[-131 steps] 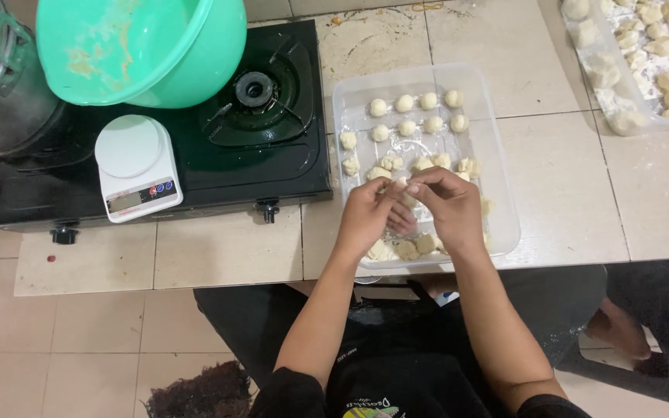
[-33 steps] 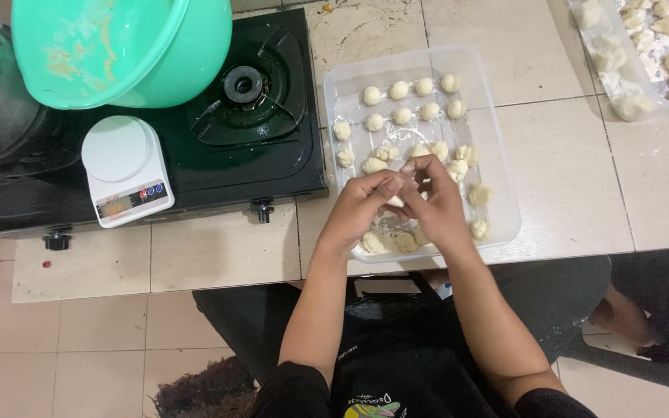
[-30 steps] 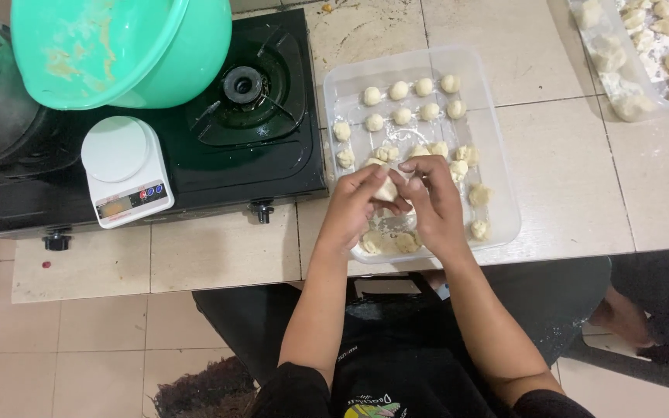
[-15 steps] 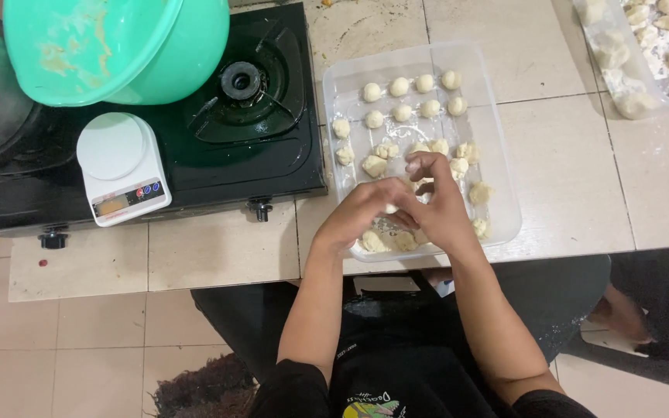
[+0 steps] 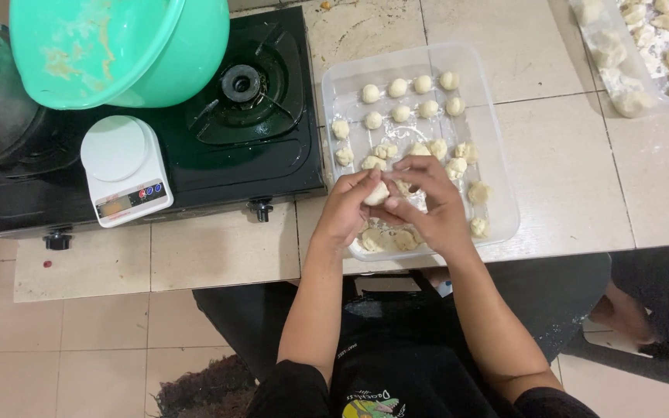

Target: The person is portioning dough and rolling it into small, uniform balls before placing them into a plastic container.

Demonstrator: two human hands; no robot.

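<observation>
Pinching a small pale dough piece (image 5: 376,193) between both sets of fingertips, the left hand (image 5: 348,210) and right hand (image 5: 431,207) hold it just above the near end of the clear plastic tray (image 5: 497,166); fingers of both are closed together on the piece. Within the tray: rolled dough balls (image 5: 401,113) in rows at the far end, a flatter dough heap (image 5: 387,238) under the hands. Left of the tray: black gas stove (image 5: 218,155), white kitchen scale (image 5: 123,170), green bowl (image 5: 118,46). Risk, as judged: soft dough may stick to fingers or tear; a dropped piece could dent finished balls crowded close below.
</observation>
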